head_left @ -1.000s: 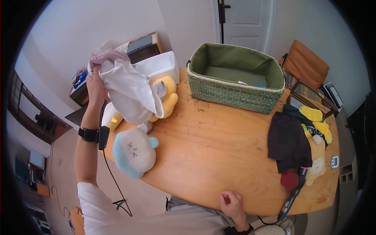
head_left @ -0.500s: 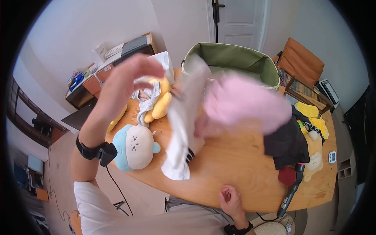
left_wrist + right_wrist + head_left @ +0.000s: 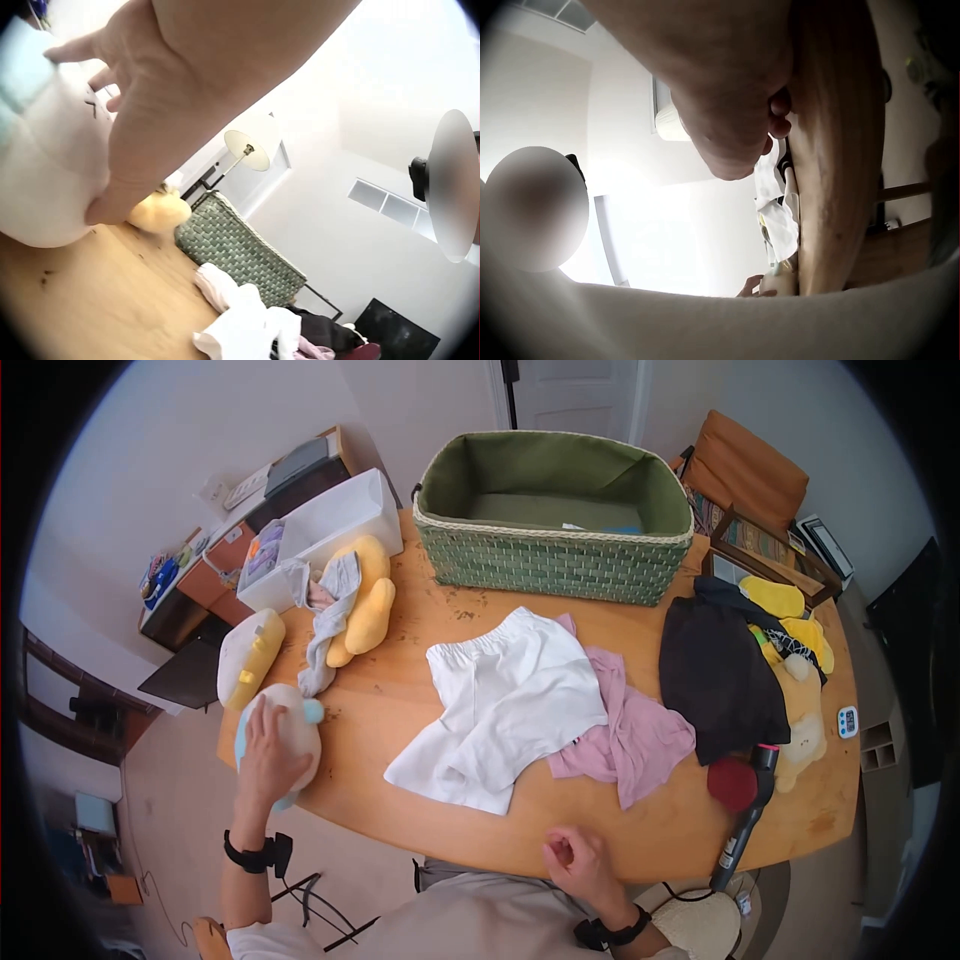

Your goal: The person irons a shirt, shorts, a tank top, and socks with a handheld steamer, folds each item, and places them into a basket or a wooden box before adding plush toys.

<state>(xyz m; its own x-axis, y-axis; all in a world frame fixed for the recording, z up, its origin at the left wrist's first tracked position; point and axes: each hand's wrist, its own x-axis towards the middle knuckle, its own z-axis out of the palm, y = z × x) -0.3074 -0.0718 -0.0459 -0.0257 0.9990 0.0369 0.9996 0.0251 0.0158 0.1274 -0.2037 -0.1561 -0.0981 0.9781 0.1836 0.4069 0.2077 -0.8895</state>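
Note:
In the head view my left hand holds a round blue-and-white plush toy at the table's left edge. In the left wrist view its fingers spread over the blue part, and the thumb lies lower on the white side. Loosely curled and with nothing in it, my right hand rests at the front table edge. White shorts lie spread at the middle of the table, partly over a crumpled pink garment.
Behind stands a green woven basket. At left are a yellow plush with grey cloth, a white-and-yellow plush and a white bin. Dark clothing, a bear plush and a hair dryer lie at right.
The white and pink garments, earlier in the left hand and then flying rightward, now lie on the table. The left hand has come down onto the blue-and-white plush, which has turned. The right hand stays put.

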